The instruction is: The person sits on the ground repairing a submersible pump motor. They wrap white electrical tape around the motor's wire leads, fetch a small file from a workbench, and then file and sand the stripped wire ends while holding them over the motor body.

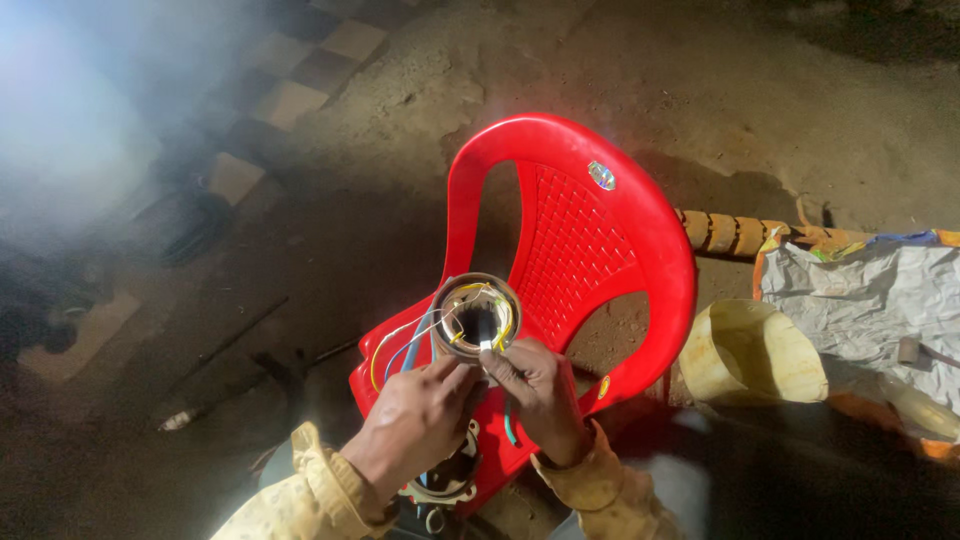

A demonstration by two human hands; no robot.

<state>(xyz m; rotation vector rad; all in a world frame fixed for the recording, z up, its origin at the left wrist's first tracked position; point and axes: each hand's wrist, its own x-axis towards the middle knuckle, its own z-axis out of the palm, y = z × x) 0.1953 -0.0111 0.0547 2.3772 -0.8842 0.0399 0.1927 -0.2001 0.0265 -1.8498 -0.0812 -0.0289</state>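
Looking down, I see a red plastic chair [585, 250]; on its seat stands a round motor housing [476, 315], open end up. My left hand [415, 425] clasps its side, and my right hand [535, 385] pinches coloured wires [400, 345] at its rim.

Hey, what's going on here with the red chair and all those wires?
A person in yellow sleeves holds a round metal motor housing upright over the seat of a red plastic chair. The left hand grips its side, and the right hand pinches something small at its open rim. Yellow, blue and white wires loop out of the opening. A cream plastic container lies on the dirt floor beside the chair.
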